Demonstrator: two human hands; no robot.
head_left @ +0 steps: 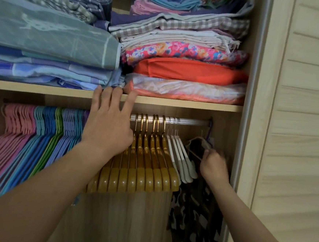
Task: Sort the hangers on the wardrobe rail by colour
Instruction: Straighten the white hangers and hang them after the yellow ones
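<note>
A metal rail runs under the shelf. From the left hang pink hangers, then teal and blue hangers, a green hanger, more light blue hangers, several wooden hangers with gold hooks, and white hangers. My left hand is raised in front of the rail with fingers spread, tips against the shelf edge. My right hand, blurred, is closed on the hanger carrying a camouflage garment at the far right.
The wooden shelf above holds stacks of folded bedding and clothes. The wardrobe side panel and a slatted door stand at the right. A pale back panel shows below the wooden hangers.
</note>
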